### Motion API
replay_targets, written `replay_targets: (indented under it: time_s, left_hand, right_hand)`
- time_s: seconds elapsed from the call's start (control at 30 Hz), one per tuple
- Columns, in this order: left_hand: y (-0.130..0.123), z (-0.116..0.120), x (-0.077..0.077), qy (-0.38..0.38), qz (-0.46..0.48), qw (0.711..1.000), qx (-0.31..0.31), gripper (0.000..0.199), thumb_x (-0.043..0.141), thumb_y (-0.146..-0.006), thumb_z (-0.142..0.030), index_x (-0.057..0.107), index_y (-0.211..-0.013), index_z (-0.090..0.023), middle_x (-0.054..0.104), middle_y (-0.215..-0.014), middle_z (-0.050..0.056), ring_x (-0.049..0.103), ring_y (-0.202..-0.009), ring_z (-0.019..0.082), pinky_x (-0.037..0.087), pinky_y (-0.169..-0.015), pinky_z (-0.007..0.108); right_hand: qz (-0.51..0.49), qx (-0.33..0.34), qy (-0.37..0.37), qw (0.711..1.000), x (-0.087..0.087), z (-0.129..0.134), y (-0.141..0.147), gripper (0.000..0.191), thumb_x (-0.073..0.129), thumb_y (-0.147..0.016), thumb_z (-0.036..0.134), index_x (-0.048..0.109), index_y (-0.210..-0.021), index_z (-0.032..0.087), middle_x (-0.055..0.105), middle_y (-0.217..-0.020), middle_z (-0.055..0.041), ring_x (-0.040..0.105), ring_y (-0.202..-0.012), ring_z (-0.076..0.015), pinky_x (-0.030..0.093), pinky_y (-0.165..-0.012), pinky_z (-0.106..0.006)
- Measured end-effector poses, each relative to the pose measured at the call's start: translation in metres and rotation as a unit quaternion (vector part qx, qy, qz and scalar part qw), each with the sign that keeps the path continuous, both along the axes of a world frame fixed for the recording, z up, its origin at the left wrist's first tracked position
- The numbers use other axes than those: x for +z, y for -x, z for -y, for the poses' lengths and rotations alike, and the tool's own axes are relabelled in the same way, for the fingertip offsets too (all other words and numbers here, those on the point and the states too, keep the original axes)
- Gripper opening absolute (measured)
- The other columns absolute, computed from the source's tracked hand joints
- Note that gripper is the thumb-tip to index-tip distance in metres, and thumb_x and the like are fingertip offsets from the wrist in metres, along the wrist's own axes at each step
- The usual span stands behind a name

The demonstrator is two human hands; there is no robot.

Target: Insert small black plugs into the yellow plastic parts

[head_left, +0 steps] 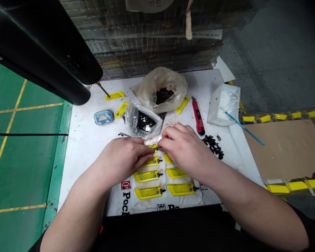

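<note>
Yellow plastic pieces [147, 193] with small black parts at their right ends lie in two columns on a white printed sheet [127, 206]. My left hand [123, 157], fingers bent together, presses on the top piece [154, 147] of the left column. At that piece's right end, by its black part, my right hand [185, 147] has its fingers pinched; whatever is between the fingertips is hidden. Just beyond my hands stand an open clear bag [144, 120] of small black parts and a larger bag [162, 89] with dark parts.
A red cutter [198, 117] and loose black parts [214, 146] lie to the right, near a white block [224, 105] with a blue stick [244, 127]. A blue case [104, 117] is at left, under a black machine [42, 52]. Wrapped stacks [152, 45] stand behind.
</note>
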State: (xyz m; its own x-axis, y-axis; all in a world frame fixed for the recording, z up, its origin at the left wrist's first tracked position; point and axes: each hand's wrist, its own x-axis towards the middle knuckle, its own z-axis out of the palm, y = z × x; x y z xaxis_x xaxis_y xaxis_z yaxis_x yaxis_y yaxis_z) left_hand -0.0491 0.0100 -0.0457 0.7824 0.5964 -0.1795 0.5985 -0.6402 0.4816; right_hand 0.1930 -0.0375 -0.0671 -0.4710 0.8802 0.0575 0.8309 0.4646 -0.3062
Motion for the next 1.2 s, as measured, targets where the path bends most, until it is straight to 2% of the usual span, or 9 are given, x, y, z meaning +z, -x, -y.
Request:
replay_targets:
  time_s: [0.23,0.43,0.6,0.77,0.87,1.0,1.1,1.2]
  left_hand:
    - [0.002,0.0,-0.003,-0.009,-0.006,1.0,-0.008,0.023,0.066,-0.11,-0.039,0.084,-0.121,-0.031,0.076,-0.093,0.002,0.075,-0.082,0.018,0.052,-0.072,0.03]
    - [0.001,0.0,-0.005,-0.016,-0.006,1.0,-0.005,0.023,0.066,-0.109,-0.042,0.084,-0.119,-0.032,0.077,-0.095,0.001,0.076,-0.083,0.02,0.051,-0.07,0.031]
    - [0.0,0.001,-0.005,-0.038,0.003,0.999,-0.013,0.02,0.067,-0.108,-0.041,0.083,-0.117,-0.032,0.076,-0.093,0.0,0.074,-0.079,0.019,0.046,-0.066,0.031]
    - [0.0,0.002,-0.004,-0.043,-0.002,0.999,-0.011,0.019,0.068,-0.108,-0.041,0.083,-0.113,-0.031,0.075,-0.091,-0.001,0.073,-0.078,0.018,0.043,-0.064,0.031]
    - [0.0,0.003,-0.004,-0.047,-0.009,0.999,-0.012,0.019,0.068,-0.108,-0.041,0.084,-0.111,-0.031,0.074,-0.089,-0.001,0.072,-0.077,0.018,0.043,-0.064,0.031]
    - [-0.001,0.002,-0.003,-0.038,-0.018,0.999,-0.014,0.019,0.067,-0.108,-0.041,0.084,-0.108,-0.031,0.075,-0.09,-0.001,0.072,-0.077,0.018,0.043,-0.065,0.032]
    - [-0.001,0.001,-0.002,-0.031,-0.019,0.999,-0.016,0.02,0.067,-0.108,-0.04,0.084,-0.108,-0.031,0.076,-0.091,0.0,0.072,-0.078,0.019,0.043,-0.065,0.031]
    - [-0.002,0.001,-0.001,-0.028,-0.019,0.999,-0.018,0.02,0.066,-0.108,-0.039,0.084,-0.107,-0.031,0.076,-0.091,0.0,0.072,-0.078,0.019,0.043,-0.066,0.031]
  right_hand:
    - [-0.021,0.027,-0.02,0.999,0.001,0.001,0.003,0.005,0.073,-0.108,0.017,0.075,-0.104,0.018,0.071,-0.118,-0.0074,0.056,-0.111,-0.0291,0.045,-0.097,-0.044]
    - [-0.051,0.067,0.004,0.996,0.003,-0.002,-0.009,0.006,0.075,-0.108,0.02,0.081,-0.108,0.021,0.069,-0.104,-0.0038,0.057,-0.102,-0.0266,0.046,-0.087,-0.041]
    - [-0.034,0.094,0.044,0.994,0.013,0.001,-0.013,0.016,0.069,-0.111,0.024,0.08,-0.122,0.02,0.066,-0.096,-0.0042,0.056,-0.096,-0.0266,0.046,-0.085,-0.04]
    - [-0.026,0.097,0.073,0.992,0.025,0.004,-0.018,0.028,0.07,-0.111,0.027,0.075,-0.139,0.025,0.066,-0.105,-0.006,0.058,-0.104,-0.0285,0.048,-0.093,-0.042]
    - [-0.04,0.061,0.019,0.997,0.026,0.0,-0.028,0.025,0.073,-0.109,0.024,0.078,-0.133,0.024,0.067,-0.106,-0.006,0.06,-0.105,-0.0293,0.047,-0.094,-0.045]
    - [-0.01,-0.054,-0.054,0.997,0.022,-0.011,-0.045,0.011,0.075,-0.105,0.018,0.082,-0.113,0.019,0.069,-0.1,-0.0058,0.063,-0.097,-0.0293,0.049,-0.091,-0.046]
    - [0.027,-0.101,-0.04,0.994,0.018,-0.018,-0.054,0.008,0.078,-0.102,0.015,0.084,-0.106,0.019,0.071,-0.096,-0.0059,0.064,-0.093,-0.0292,0.05,-0.085,-0.043]
    - [0.048,-0.101,-0.015,0.994,0.014,-0.02,-0.053,0.007,0.079,-0.102,0.017,0.085,-0.106,0.02,0.071,-0.097,-0.0065,0.065,-0.096,-0.0302,0.051,-0.087,-0.044]
